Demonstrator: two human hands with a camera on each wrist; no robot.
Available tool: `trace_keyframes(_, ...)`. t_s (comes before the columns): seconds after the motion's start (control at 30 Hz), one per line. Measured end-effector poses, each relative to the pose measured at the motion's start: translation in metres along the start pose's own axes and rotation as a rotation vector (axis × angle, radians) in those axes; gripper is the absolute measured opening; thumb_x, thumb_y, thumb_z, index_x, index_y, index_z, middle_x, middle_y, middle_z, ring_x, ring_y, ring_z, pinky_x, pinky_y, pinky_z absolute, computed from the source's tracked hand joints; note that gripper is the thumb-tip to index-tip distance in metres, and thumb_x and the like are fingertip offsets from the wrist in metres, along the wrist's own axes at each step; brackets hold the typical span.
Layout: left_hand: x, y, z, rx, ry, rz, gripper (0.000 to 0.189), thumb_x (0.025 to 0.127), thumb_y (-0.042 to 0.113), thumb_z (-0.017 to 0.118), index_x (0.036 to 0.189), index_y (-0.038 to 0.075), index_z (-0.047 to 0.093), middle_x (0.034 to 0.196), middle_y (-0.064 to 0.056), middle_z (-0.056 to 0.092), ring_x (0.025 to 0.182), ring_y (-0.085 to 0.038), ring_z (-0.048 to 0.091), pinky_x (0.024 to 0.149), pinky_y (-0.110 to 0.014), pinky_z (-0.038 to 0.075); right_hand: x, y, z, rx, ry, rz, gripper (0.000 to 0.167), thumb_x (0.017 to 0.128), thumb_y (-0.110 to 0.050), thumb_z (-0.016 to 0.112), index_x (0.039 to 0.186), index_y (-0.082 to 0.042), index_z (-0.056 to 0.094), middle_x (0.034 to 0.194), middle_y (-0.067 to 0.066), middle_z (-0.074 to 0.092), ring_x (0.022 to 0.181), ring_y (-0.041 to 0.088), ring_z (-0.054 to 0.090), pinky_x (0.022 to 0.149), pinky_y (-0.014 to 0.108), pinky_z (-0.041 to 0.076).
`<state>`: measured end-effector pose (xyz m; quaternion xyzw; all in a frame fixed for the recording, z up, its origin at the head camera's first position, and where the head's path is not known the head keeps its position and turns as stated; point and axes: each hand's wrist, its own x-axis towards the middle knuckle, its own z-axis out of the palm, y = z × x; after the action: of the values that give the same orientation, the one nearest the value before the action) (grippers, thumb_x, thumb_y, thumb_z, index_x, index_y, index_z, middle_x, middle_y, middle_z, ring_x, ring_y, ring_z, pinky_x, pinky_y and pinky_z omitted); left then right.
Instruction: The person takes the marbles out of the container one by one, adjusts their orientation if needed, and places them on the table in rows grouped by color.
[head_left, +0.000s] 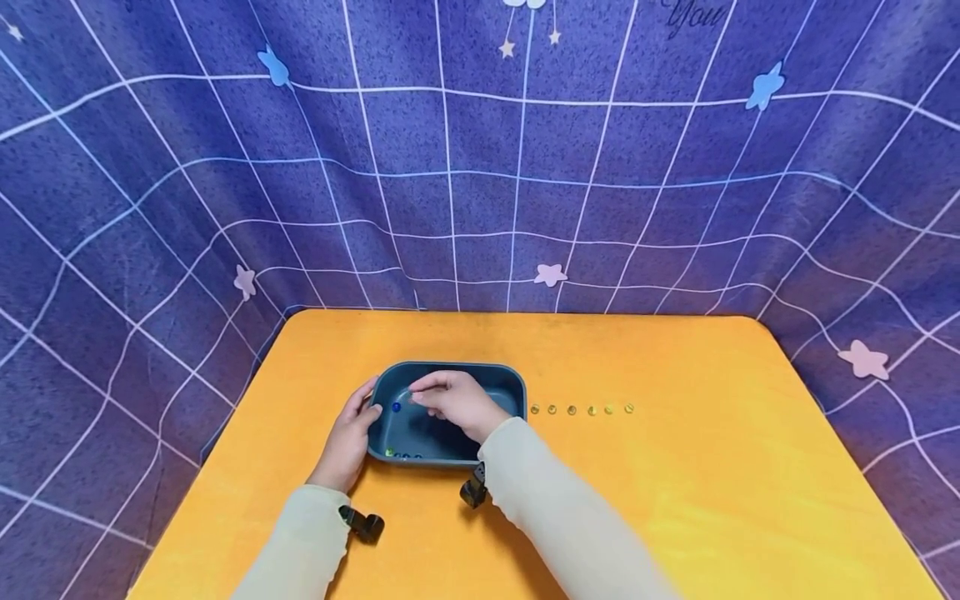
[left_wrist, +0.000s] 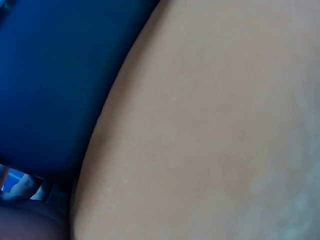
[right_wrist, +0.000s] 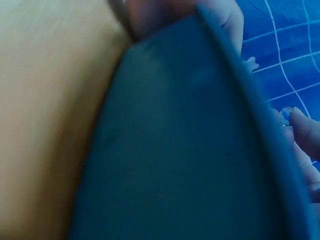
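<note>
A dark teal rectangular bin (head_left: 450, 461) sits on the orange table. My left hand (head_left: 348, 437) grips its left end, the thumb over the rim and the fingers along the outer wall. Over the inside of the bin, my right hand (head_left: 459, 402) pinches a small clear glass marble (right_wrist: 286, 114) between thumb and fingertips. A dark blue marble (head_left: 396, 407) lies in the bin near its left end. Several more marbles, one of them a green marble (head_left: 389, 452), lie along the front inner wall. The right forearm crosses the bin's front right corner and hides it.
Right of the bin, several clear marbles stand in a straight, spaced row, with one marble (head_left: 572, 410) near its middle. The table (head_left: 712, 500) ends at a blue curtain (head_left: 480, 200) with a white grid at the back and sides.
</note>
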<state>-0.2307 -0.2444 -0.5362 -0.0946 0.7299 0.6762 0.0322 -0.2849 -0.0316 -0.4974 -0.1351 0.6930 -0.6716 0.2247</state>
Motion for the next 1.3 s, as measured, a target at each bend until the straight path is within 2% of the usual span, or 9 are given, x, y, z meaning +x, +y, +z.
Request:
trace_keyframes(0.1,0.0,0.0,0.0,0.017,0.006,-0.016,0.054,0.111,0.023,0.044,0.163,0.028,0.032,0.169,-0.002,0.023,0.156,-0.024,0.017,0.124,-0.048,0.015,-0.007,0.0,-0.009,-0.125,0.028,-0.058,0.02,0.097,-0.014,0.074,0.114,-0.005,0.077,0.103,0.004,0.074,0.094,0.036,0.066,0.086,0.045,0.056)
trace_keyframes(0.27,0.001,-0.001,-0.001,0.009,0.003,-0.006,0.053,0.111,0.02,0.042,0.163,0.027,0.032,0.169,-0.002,0.024,0.156,-0.023,0.017,0.125,-0.048,0.013,-0.023,-0.002,-0.024,-0.323,0.066,-0.14,0.013,0.097,-0.017,0.073,0.109,-0.017,0.078,0.1,-0.008,0.071,0.092,0.018,0.066,0.084,0.033,0.056)
trace_keyframes(0.37,0.002,-0.001,-0.001,0.006,0.001,-0.004,0.053,0.112,0.02,0.042,0.163,0.027,0.032,0.168,-0.002,0.025,0.155,-0.022,0.018,0.125,-0.048,0.013,-0.033,-0.004,-0.032,-0.385,0.086,-0.179,0.012,0.099,-0.019,0.072,0.108,-0.023,0.077,0.102,-0.01,0.07,0.09,0.012,0.063,0.083,0.032,0.054)
trace_keyframes(0.5,0.002,-0.001,0.0,0.005,0.004,-0.001,0.053,0.111,0.019,0.042,0.163,0.026,0.032,0.169,-0.003,0.024,0.155,-0.023,0.018,0.125,-0.048,0.014,-0.046,-0.004,-0.043,-0.43,0.105,-0.213,0.013,0.1,-0.02,0.071,0.11,-0.025,0.076,0.102,-0.011,0.069,0.085,0.015,0.059,0.078,0.033,0.053)
trace_keyframes(0.63,0.002,-0.001,0.001,0.008,0.005,-0.009,0.053,0.111,0.019,0.042,0.163,0.027,0.031,0.169,-0.002,0.023,0.156,-0.023,0.016,0.125,-0.048,0.014,-0.058,-0.001,-0.053,-0.439,0.133,-0.246,0.014,0.099,-0.018,0.072,0.11,-0.026,0.076,0.1,-0.011,0.068,0.08,0.018,0.056,0.071,0.032,0.051)
trace_keyframes(0.77,0.002,-0.001,0.001,0.004,0.005,-0.011,0.053,0.112,0.019,0.042,0.163,0.027,0.031,0.169,-0.001,0.022,0.156,-0.022,0.016,0.125,-0.046,0.014,-0.071,0.002,-0.063,-0.409,0.16,-0.283,0.015,0.097,-0.016,0.074,0.109,-0.024,0.076,0.098,-0.008,0.067,0.079,0.019,0.056,0.069,0.03,0.049)
trace_keyframes(1.0,0.001,-0.001,0.0,0.0,-0.001,-0.005,0.053,0.112,0.017,0.041,0.163,0.026,0.031,0.17,-0.001,0.022,0.156,-0.021,0.015,0.125,-0.046,0.014,-0.092,0.004,-0.078,-0.366,0.222,-0.316,0.015,0.096,-0.016,0.075,0.109,-0.024,0.076,0.083,0.001,0.059,0.075,0.021,0.053,0.066,0.028,0.044)
trace_keyframes(1.3,0.003,-0.003,-0.001,-0.005,-0.013,-0.003,0.054,0.112,0.019,0.042,0.164,0.027,0.03,0.169,-0.001,0.022,0.156,-0.022,0.016,0.125,-0.047,0.013,-0.106,0.012,-0.105,-0.33,0.33,-0.328,0.017,0.093,-0.011,0.077,0.111,-0.009,0.077,0.082,0.004,0.06,0.077,0.022,0.055,0.066,0.027,0.045)
